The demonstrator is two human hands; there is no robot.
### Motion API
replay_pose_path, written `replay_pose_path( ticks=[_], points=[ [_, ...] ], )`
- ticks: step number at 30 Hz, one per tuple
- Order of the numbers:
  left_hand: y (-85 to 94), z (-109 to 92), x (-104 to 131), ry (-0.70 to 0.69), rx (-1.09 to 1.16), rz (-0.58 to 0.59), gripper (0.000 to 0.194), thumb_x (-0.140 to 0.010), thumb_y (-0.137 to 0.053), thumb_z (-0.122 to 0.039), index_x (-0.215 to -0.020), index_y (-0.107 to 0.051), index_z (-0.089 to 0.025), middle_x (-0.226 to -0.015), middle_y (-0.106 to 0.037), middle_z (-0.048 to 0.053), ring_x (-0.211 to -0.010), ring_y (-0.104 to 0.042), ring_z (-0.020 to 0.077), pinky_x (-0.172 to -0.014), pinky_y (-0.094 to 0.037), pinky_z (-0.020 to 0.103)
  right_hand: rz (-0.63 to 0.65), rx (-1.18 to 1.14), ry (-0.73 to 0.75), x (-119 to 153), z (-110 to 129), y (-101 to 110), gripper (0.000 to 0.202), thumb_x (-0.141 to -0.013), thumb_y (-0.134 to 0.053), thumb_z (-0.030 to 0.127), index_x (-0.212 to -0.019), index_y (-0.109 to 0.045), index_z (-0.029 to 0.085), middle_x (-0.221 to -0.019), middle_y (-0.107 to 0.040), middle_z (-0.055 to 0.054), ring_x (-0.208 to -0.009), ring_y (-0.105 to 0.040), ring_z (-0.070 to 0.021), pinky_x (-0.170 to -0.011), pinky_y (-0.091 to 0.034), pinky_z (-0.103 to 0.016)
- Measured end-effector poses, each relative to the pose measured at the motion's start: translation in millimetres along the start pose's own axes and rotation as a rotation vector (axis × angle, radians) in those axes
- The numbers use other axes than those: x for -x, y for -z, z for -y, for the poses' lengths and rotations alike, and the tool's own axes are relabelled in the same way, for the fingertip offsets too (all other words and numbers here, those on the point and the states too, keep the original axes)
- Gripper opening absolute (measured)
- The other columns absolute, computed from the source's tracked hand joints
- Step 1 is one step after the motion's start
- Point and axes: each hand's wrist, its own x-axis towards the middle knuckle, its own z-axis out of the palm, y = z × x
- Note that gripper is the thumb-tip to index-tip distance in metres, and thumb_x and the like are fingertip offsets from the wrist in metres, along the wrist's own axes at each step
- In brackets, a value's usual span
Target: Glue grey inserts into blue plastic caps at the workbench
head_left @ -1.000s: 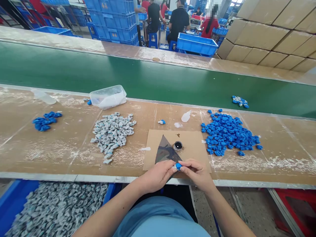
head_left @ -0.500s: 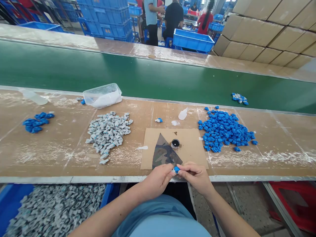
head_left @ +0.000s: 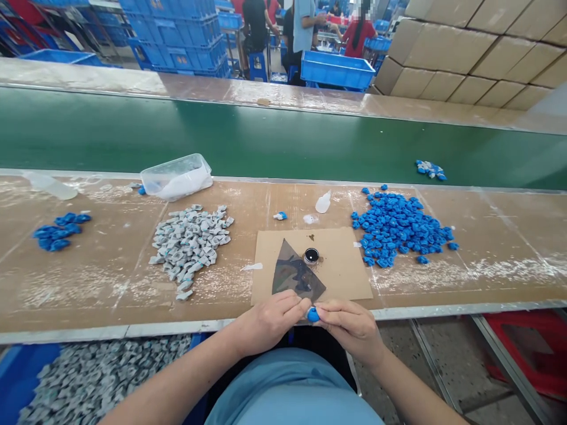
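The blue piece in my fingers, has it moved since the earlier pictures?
Yes: the blue piece has shifted toward you, now past the near edge of the cardboard sheet.

The brown counter [head_left: 509,230] is carrying a clear tub [head_left: 175,178] by its far edge; a cardboard sheet [head_left: 348,277] is lying toward its near edge, between a gray heap [head_left: 192,243] and a blue heap [head_left: 401,227]

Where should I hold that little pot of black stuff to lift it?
Probably pinch the pot by its outer wall, coming from the right: it's round and open-topped, its dark contents want keeping level, and the camouflage sheet lies close on its left.
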Motion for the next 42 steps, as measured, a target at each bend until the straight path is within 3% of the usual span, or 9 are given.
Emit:
replay_pose_path(
  ticks=[8,12,15,18,23,29,32,36,42],
  points=[
    [1.7,-2,-6,-0.019,-0.050,0.014,0.030,-0.096,-0.030,-0.016,-0.104,-0.058,-0.015,-0.074,-0.061,0.007,-0.069,-0.053,0.0159,-0.063,-0.047,0.024,0.017,0.032,0.016,-1,-3,-5,0.016,-0.084,-0.064,0.022,-0.096,-0.073,0.028,-0.087,-0.075,-0.003,-0.075,-0.071,-0.0136,-0.068,-0.059,-0.022],
    [1.6,9,-7,0.071,-0.042,-0.035,0.025,-0.095,-0.036,-0.022,-0.098,-0.061,-0.019,-0.076,-0.063,0.005,-0.069,-0.056,0.0157,-0.064,-0.046,0.024,0.033,0.093,-0.070,-2,-16,12,0.012,-0.085,-0.063,0.028,-0.091,-0.073,0.025,-0.085,-0.074,-0.004,-0.075,-0.069,-0.0136,-0.069,-0.057,-0.023],
    [14.0,30,-8,0.234,-0.108,-0.126,0.026,-0.095,-0.037,-0.031,-0.096,-0.061,-0.020,-0.084,-0.067,0.007,-0.075,-0.061,0.0187,-0.068,-0.048,0.027,-0.148,0.277,-0.226,0,-33,44,0.015,-0.087,-0.058,0.030,-0.087,-0.072,0.024,-0.080,-0.072,-0.004,-0.074,-0.067,-0.0159,-0.067,-0.055,-0.028],
    [35.9,54,-21,0.503,-0.256,-0.060,0.031,-0.094,-0.035,-0.035,-0.093,-0.061,-0.018,-0.084,-0.069,0.009,-0.078,-0.064,0.0243,-0.068,-0.048,0.032,-0.329,0.495,-0.407,5,-56,72,0.023,-0.086,-0.056,0.038,-0.085,-0.071,0.022,-0.076,-0.069,-0.006,-0.065,-0.063,-0.0177,-0.059,-0.053,-0.031],
    [56.5,75,-63,0.845,-0.367,0.066,0.030,-0.094,-0.034,-0.027,-0.091,-0.061,-0.014,-0.094,-0.070,0.016,-0.090,-0.066,0.0282,-0.074,-0.047,0.034,-0.273,0.628,-0.433,3,-79,77,0.049,-0.087,-0.042,0.058,-0.083,-0.071,0.020,-0.076,-0.066,-0.009,-0.062,-0.059,-0.0190,-0.060,-0.050,-0.034],
    [51.5,94,-88,0.991,-0.430,-0.033,0.025,-0.094,-0.042,-0.030,-0.094,-0.061,-0.014,-0.099,-0.070,0.015,-0.097,-0.065,0.0252,-0.079,-0.046,0.031,-0.239,0.729,-0.574,-6,-90,74,0.063,-0.071,-0.039,0.077,-0.070,-0.065,0.020,-0.073,-0.061,-0.009,-0.054,-0.056,-0.0196,-0.058,-0.048,-0.038],
    [52.3,90,-75,1.018,-0.449,-0.085,0.016,-0.091,-0.049,-0.027,-0.095,-0.059,-0.015,-0.098,-0.068,0.013,-0.096,-0.064,0.0231,-0.079,-0.046,0.030,-0.177,0.763,-0.678,-9,-100,81,0.054,-0.065,-0.040,0.074,-0.059,-0.056,0.023,-0.063,-0.058,-0.008,-0.057,-0.057,-0.0239,-0.055,-0.045,-0.039],
    [55.8,67,-28,1.027,-0.480,-0.159,0.008,-0.087,-0.051,-0.017,-0.094,-0.056,-0.016,-0.100,-0.064,0.010,-0.098,-0.059,0.0219,-0.084,-0.044,0.032,-0.144,0.702,-0.779,-5,-102,87,0.038,-0.062,-0.047,0.059,-0.070,-0.059,0.023,-0.067,-0.063,-0.007,-0.059,-0.059,-0.0242,-0.055,-0.045,-0.037],
    [50.1,65,41,1.054,-0.644,-0.410,0.007,-0.082,-0.056,-0.014,-0.087,-0.059,-0.016,-0.092,-0.064,0.011,-0.090,-0.055,0.0273,-0.081,-0.044,0.038,-0.197,0.683,-0.667,-1,-95,85,0.036,-0.064,-0.046,0.048,-0.077,-0.068,0.022,-0.072,-0.064,-0.007,-0.060,-0.059,-0.0227,-0.063,-0.048,-0.039]
  ],
)
